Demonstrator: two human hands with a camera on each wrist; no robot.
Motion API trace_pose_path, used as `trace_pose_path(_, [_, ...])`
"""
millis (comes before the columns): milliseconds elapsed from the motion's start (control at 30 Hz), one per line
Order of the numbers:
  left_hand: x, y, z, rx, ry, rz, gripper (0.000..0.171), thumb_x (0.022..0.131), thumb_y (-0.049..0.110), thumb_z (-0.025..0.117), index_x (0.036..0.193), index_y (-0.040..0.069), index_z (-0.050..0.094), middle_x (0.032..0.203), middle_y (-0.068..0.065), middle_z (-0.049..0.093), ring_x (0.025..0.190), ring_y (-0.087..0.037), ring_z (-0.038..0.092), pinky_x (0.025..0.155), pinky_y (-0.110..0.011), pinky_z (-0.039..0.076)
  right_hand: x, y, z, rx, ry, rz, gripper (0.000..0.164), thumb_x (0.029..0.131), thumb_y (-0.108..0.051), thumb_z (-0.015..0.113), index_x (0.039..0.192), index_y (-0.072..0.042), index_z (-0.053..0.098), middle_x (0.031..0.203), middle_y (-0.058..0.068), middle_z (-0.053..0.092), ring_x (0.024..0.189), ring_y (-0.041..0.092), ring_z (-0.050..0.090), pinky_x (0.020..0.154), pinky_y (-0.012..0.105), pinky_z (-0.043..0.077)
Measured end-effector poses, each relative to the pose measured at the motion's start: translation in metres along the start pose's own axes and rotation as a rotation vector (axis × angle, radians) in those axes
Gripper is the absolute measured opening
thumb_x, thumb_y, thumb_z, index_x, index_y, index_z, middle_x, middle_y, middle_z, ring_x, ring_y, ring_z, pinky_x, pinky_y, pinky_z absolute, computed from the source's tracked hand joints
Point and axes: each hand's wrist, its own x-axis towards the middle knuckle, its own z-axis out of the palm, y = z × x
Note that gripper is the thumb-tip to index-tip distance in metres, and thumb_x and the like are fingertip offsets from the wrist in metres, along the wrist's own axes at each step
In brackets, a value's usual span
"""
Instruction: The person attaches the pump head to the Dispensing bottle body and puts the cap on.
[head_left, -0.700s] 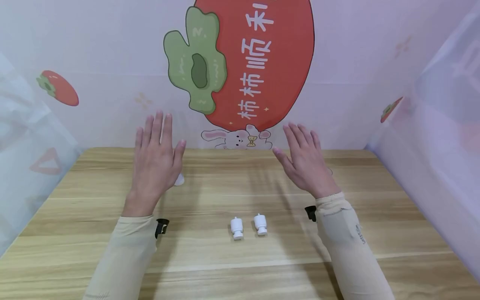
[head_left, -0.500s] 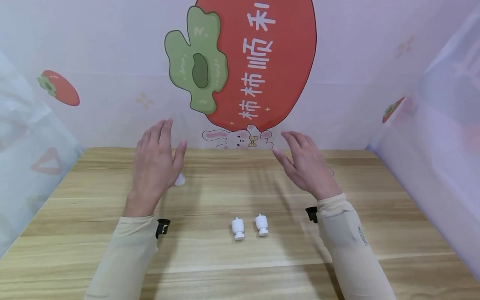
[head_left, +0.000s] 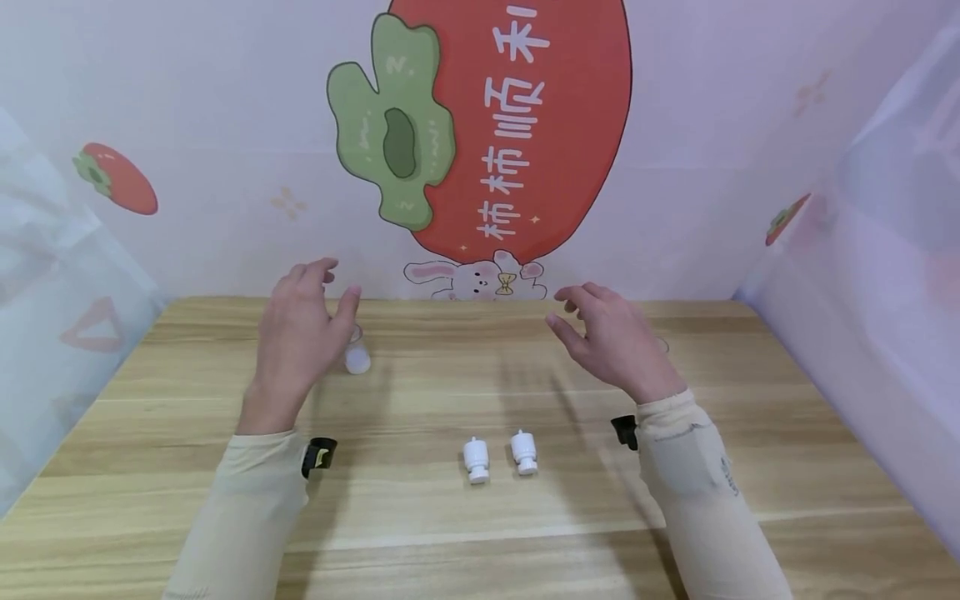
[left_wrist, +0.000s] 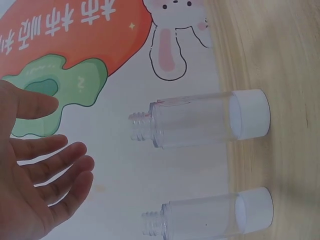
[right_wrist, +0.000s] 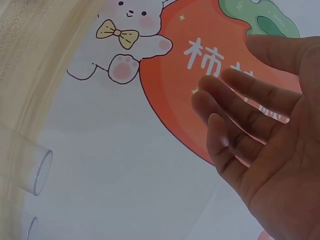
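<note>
My left hand (head_left: 296, 333) hangs over the left of the table, fingers loosely bent and nothing in them. Beside its thumb, partly covered by the hand in the head view, is a clear bottle with a white base (head_left: 357, 360). The left wrist view shows two such bottles, one clear bottle (left_wrist: 195, 120) and a second bottle (left_wrist: 202, 217), both with bare threaded necks. My right hand (head_left: 611, 342) is held over the right side, also holding nothing, its fingers bent. Near it the right wrist view has two clear tube-shaped covers, one cover (right_wrist: 25, 160) showing more than the other cover (right_wrist: 31, 230).
Two white pump heads stand nearer me at mid-table, a left pump head (head_left: 476, 461) and a right pump head (head_left: 524, 452). The wooden table (head_left: 420, 533) meets a printed backdrop (head_left: 225, 100) at its back edge, and sheets hang on both sides.
The fingers of both hands, straight and raised before, have bent and come down. My left hand has drawn slightly left, uncovering more of the bottle beside it.
</note>
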Motion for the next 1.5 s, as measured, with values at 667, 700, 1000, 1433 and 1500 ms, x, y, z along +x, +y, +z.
trace_pose_path(667, [0.000,-0.003,-0.005,-0.008,-0.177,-0.113,0.056,0.100,0.035,0.059,0.137,-0.006,0.054,0.120,-0.026,0.061,0.102,-0.043,0.060,0.079,-0.056,0.048,0.000,-0.001,-0.003,0.031,-0.128,-0.014,0.018,0.095,-0.022,0.071,0.103,-0.005,0.071,0.087,0.003,0.068,0.070,0.016,0.062,0.065,0.035,0.053])
trace_pose_path(700, [0.000,-0.002,-0.005,-0.005,-0.198,-0.117,0.057,0.100,0.035,0.060,0.138,-0.006,0.053,0.121,-0.026,0.060,0.103,-0.044,0.059,0.079,-0.057,0.049,-0.001,-0.001,-0.003,0.033,-0.133,-0.012,0.017,0.095,-0.022,0.071,0.102,-0.006,0.071,0.086,0.003,0.068,0.069,0.015,0.062,0.065,0.034,0.052])
trace_pose_path(1000, [0.002,-0.007,-0.002,-0.043,-0.363,-0.163,0.071,0.090,0.031,0.073,0.143,-0.008,0.047,0.132,-0.030,0.057,0.117,-0.047,0.055,0.094,-0.060,0.046,0.000,-0.006,-0.001,0.052,-0.241,-0.002,0.016,0.095,-0.024,0.070,0.099,-0.009,0.072,0.084,-0.001,0.067,0.070,0.014,0.060,0.067,0.034,0.052])
trace_pose_path(1433, [-0.002,-0.019,0.006,-0.036,-0.443,-0.174,0.069,0.085,0.025,0.079,0.137,-0.011,0.051,0.125,-0.033,0.061,0.117,-0.049,0.054,0.103,-0.059,0.033,0.001,-0.014,0.006,0.066,-0.334,-0.009,0.015,0.095,-0.023,0.071,0.102,-0.009,0.071,0.085,-0.002,0.066,0.071,0.014,0.060,0.068,0.033,0.053])
trace_pose_path(1500, [-0.003,-0.020,0.007,-0.032,-0.443,-0.173,0.068,0.085,0.025,0.079,0.135,-0.012,0.052,0.123,-0.033,0.062,0.114,-0.048,0.054,0.101,-0.059,0.031,0.001,-0.015,0.007,0.067,-0.341,-0.006,0.015,0.095,-0.022,0.071,0.102,-0.009,0.071,0.085,-0.001,0.066,0.071,0.014,0.060,0.068,0.033,0.053])
